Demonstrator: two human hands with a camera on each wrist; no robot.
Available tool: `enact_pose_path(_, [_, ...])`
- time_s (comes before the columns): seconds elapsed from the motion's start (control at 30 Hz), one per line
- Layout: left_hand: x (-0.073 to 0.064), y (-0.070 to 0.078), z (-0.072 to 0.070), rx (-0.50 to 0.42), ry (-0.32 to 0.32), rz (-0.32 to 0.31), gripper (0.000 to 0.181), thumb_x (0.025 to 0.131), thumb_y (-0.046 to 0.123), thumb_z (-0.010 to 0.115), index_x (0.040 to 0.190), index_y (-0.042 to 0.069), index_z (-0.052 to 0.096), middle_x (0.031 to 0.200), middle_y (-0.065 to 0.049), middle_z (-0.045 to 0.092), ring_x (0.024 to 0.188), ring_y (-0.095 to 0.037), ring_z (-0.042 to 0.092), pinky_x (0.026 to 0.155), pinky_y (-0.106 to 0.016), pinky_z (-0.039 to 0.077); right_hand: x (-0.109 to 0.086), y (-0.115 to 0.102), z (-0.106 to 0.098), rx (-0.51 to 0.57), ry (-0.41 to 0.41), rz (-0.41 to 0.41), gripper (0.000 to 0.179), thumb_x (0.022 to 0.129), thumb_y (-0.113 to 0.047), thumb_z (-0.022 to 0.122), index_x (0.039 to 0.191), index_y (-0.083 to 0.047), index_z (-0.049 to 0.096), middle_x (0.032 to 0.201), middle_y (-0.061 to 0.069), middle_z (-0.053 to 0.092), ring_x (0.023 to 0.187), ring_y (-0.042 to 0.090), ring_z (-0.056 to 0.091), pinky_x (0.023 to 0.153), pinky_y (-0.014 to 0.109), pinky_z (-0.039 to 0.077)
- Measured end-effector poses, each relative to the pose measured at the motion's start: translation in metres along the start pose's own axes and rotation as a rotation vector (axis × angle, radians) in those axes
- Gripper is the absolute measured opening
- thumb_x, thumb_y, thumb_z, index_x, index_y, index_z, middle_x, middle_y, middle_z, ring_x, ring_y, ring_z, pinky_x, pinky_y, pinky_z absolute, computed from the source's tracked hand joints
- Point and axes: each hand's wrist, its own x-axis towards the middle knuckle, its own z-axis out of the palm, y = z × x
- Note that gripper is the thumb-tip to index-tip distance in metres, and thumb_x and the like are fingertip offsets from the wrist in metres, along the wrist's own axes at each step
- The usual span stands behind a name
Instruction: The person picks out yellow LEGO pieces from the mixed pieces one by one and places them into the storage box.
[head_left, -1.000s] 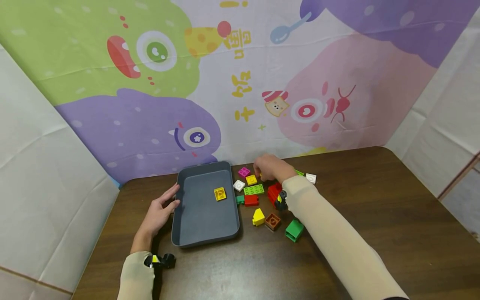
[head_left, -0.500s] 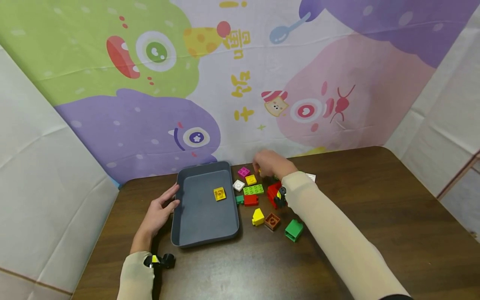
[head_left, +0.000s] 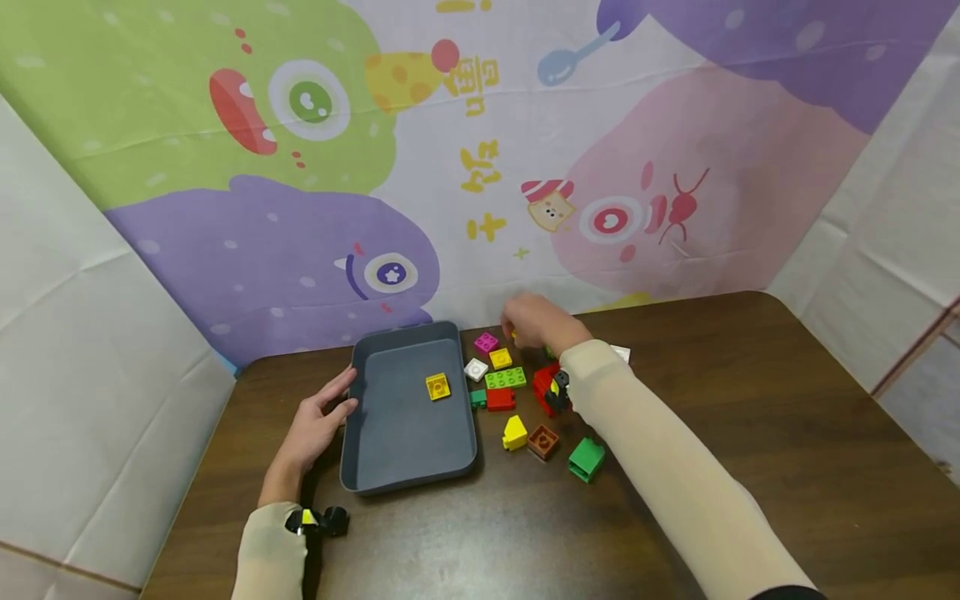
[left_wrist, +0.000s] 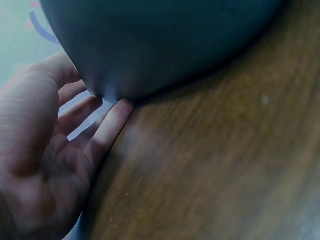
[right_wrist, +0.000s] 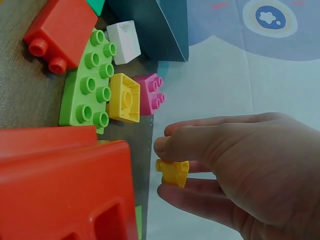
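A brown wood-grain table [head_left: 750, 433] with rounded far corners stands against a printed cloth [head_left: 431, 150] showing cartoon creatures [head_left: 345, 158]: green and purple at left, pink at right beneath more purple (yellow characters [head_left: 480, 165] run down the white middle, turned sideways). A pale, creased left panel [head_left: 82, 292] and similar right panel [head_left: 888, 225] flank it; glare [head_left: 450, 542] lies on the near tabletop

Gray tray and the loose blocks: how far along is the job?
Done, it seems: one yellow block lies in the tray. In hand: the right hand pinches a second yellow block outside the tray, while the left hand touches the tray's side. Remaining, apparently: the magenta block, lime block, brown block and others on the table. If those belong inside, it's barely begun.
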Motion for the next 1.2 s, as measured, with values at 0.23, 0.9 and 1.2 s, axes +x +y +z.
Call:
enact_pose_path(0.23, [-0.001,-0.001,-0.004,-0.001,0.007,0.005,0.06,0.116,0.009,0.06,0.173,0.004,0.042,0.187,-0.018,0.028,0.169,-0.052,0.035,0.096,-0.011,0.054,0.006,-0.004,-0.002,0.021,0.026,0.001,0.018,0.102,-0.003,0.08,0.118,-0.008,0.086,0.126,0.012,0.081,0.114,0.032,0.07,0.108,0.044,0.062])
enact_pose_path(0.9, [0.0,-0.004,-0.001,0.012,0.02,0.011,0.059,0.117,0.01,0.059,0.173,0.005,0.043,0.187,-0.017,0.029,0.168,-0.053,0.037,0.107,-0.037,0.062,0.006,-0.006,0.003,-0.009,0.127,-0.089,0.017,0.1,-0.003,0.079,0.115,-0.006,0.087,0.122,0.013,0.083,0.119,0.034,0.073,0.109,0.047,0.061])
enact_pose_path(1.2, [0.001,-0.005,-0.002,0.017,0.012,0.023,0.058,0.117,0.009,0.058,0.172,0.003,0.043,0.186,-0.02,0.03,0.167,-0.054,0.037,0.105,-0.033,0.061,0.009,-0.015,0.003,-0.004,0.134,-0.09,0.017,0.1,-0.002,0.08,0.114,-0.006,0.088,0.123,0.013,0.083,0.12,0.034,0.073,0.109,0.047,0.06])
